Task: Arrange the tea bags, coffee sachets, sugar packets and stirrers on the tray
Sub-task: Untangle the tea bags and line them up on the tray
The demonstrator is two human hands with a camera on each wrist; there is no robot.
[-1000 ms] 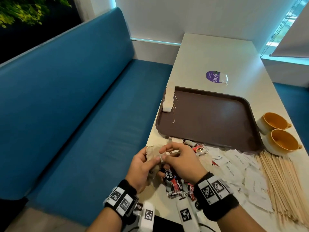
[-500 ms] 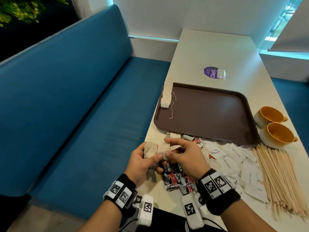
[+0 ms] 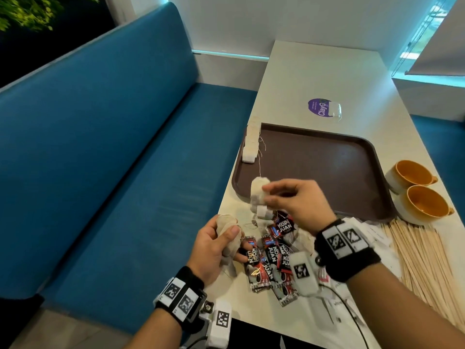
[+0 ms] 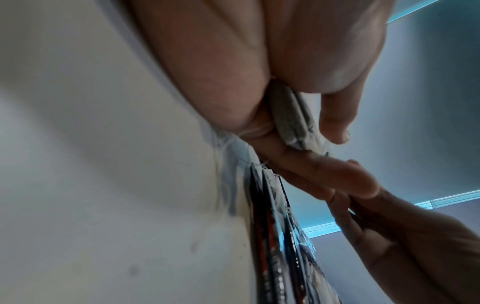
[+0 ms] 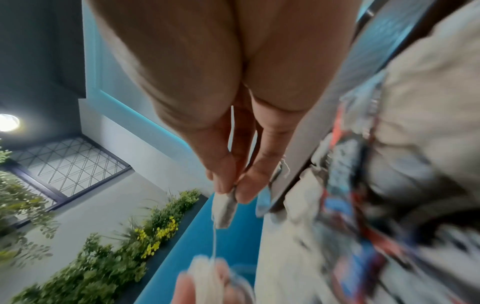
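Note:
My right hand (image 3: 270,195) pinches a tea bag (image 3: 258,193) just over the near left rim of the brown tray (image 3: 327,172); the bag (image 5: 224,207) hangs from thumb and finger, its string trailing down. My left hand (image 3: 224,238) grips a bunch of tea bags (image 3: 226,225) above the table's left edge, seen pressed between thumb and fingers (image 4: 291,121). A row of tea bags (image 3: 251,142) lies along the tray's left rim. Black and red coffee sachets (image 3: 271,258) are heaped between my wrists. White sugar packets (image 3: 375,235) and wooden stirrers (image 3: 422,263) lie to the right.
Two orange cups (image 3: 417,192) lie on their sides right of the tray. A purple sticker with a clear stand (image 3: 324,108) sits beyond the tray. The blue bench (image 3: 113,159) runs along the table's left edge.
My right hand has pulled one tea bag away from the bunch and lifted it forward to the tray's near edge. The left hand stays near the table edge with the remaining bags.

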